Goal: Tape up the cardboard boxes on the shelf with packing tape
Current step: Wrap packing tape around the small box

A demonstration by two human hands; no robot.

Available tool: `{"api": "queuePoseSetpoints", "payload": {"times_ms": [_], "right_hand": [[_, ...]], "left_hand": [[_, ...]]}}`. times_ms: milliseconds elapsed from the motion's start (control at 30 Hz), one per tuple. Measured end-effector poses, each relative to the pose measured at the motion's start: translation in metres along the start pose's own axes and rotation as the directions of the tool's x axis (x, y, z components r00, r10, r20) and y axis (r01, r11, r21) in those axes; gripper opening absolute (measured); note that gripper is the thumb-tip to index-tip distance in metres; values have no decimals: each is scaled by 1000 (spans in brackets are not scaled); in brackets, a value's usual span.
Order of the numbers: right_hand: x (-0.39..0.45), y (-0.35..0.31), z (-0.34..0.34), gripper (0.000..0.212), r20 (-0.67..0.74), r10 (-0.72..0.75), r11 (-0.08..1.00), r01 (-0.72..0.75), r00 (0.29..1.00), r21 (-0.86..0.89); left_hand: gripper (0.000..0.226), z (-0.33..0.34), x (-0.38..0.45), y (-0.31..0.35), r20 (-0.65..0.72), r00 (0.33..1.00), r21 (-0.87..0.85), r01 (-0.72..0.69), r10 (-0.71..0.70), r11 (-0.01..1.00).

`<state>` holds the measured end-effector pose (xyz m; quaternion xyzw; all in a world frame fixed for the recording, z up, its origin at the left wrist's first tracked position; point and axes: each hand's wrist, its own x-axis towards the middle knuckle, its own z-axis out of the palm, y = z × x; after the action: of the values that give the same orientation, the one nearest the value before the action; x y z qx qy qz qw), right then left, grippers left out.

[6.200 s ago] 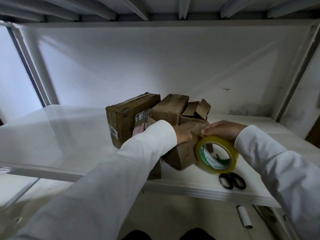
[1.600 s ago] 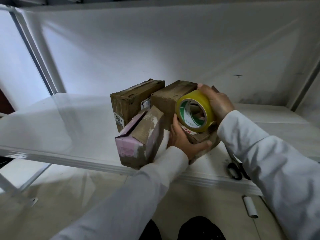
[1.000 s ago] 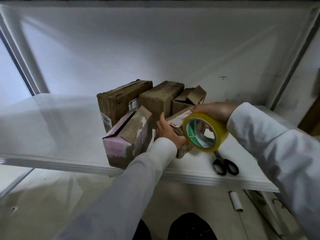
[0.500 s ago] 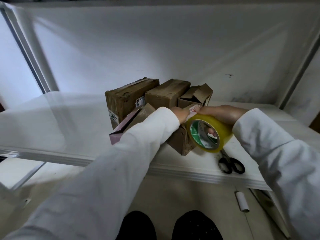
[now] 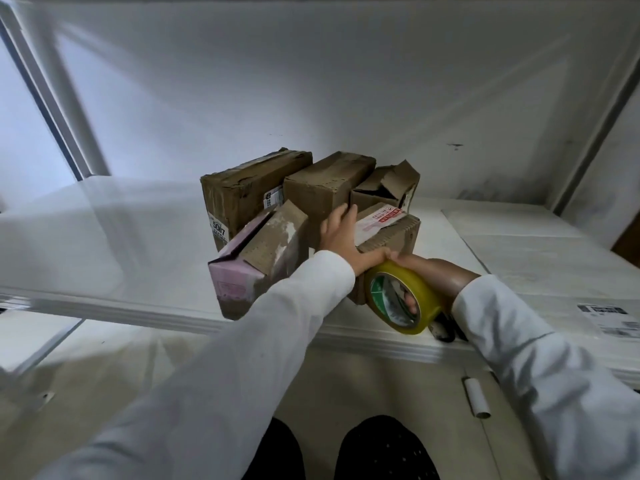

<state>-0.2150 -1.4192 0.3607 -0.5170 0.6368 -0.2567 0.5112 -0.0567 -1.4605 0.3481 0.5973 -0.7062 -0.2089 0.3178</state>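
Resting on the white shelf (image 5: 104,299), a small cardboard box (image 5: 388,237) is steadied by the left hand (image 5: 341,237), its fingers laid fairly straight along the box's side and top. At the box's 5 o'clock, a yellow tape roll (image 5: 401,299) is gripped by the right hand (image 5: 433,275), fingers curled through the core. Three more boxes are stood behind at 12 o'clock, and a pink-ended box (image 5: 256,261) at 9 o'clock.

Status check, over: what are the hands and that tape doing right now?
Left hand flat on small box. Right hand grips tape roll at box's near face. Scissors half hidden behind roll.
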Motion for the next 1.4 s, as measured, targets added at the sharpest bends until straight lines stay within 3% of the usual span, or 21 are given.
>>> {"api": "queuePoseSetpoints", "payload": {"times_ms": [67,133,300,400,467,500,533,600,633,667,733,833,1033,1133,1233,1333,1400], "right_hand": [[-1,-1,-1,41,28,1,1000,-1,1000,28],[-3,-4,-1,40,66,-1,999,-2,998,42],[-5,-21,-7,50,173,-114,993,106,978,56],[-10,-42,-5,34,201,-242,958,201,949,204],[-5,-55,-2,32,191,-272,947,227,943,226],[-2,-60,0,38,202,-271,949,226,941,220],[2,-65,1,42,214,-260,953,214,942,214],[8,-72,1,46,234,-225,962,178,946,208],[9,-76,0,46,248,-211,967,164,946,197],[10,-79,0,46,261,-200,971,154,945,184],[13,-83,1,45,270,-191,973,147,944,176],[16,-88,7,45,283,-202,972,157,938,176],[21,-87,5,48,305,-198,972,147,931,182],[20,-85,8,45,266,-211,964,156,941,213],[19,-81,12,47,291,-250,938,156,924,310],[17,-77,13,46,329,-314,910,184,891,371],[15,-77,15,38,272,-345,915,256,899,313]], "left_hand": [[95,11,-11,-17,-52,997,-278,41,-58,960],[92,19,-20,-29,-33,990,-426,111,-138,898],[72,8,-7,-28,2,980,-483,177,-201,858],[58,2,3,-29,101,928,-623,340,-359,704],[67,1,6,-26,200,863,-645,472,-463,601],[71,0,7,-25,199,854,-618,490,-481,614],[69,-2,7,-25,147,874,-560,460,-464,689],[63,-2,0,-32,-54,955,-368,251,-291,895],[72,0,-8,-36,-103,982,-288,125,-161,949],[90,3,-17,-41,-106,993,-217,23,-47,976],[131,11,-28,-48,-36,999,-44,-40,39,998],[146,29,-25,-56,-64,997,163,-32,43,986],[128,32,-19,-58,-279,957,5,-78,76,997],[134,23,-11,-55,-214,976,77,-24,40,997],[125,17,-5,-56,-220,975,109,-17,41,994],[127,18,-2,-59,-134,990,-47,27,-33,999],[129,18,0,-61,-73,994,-151,64,-75,986]]}}
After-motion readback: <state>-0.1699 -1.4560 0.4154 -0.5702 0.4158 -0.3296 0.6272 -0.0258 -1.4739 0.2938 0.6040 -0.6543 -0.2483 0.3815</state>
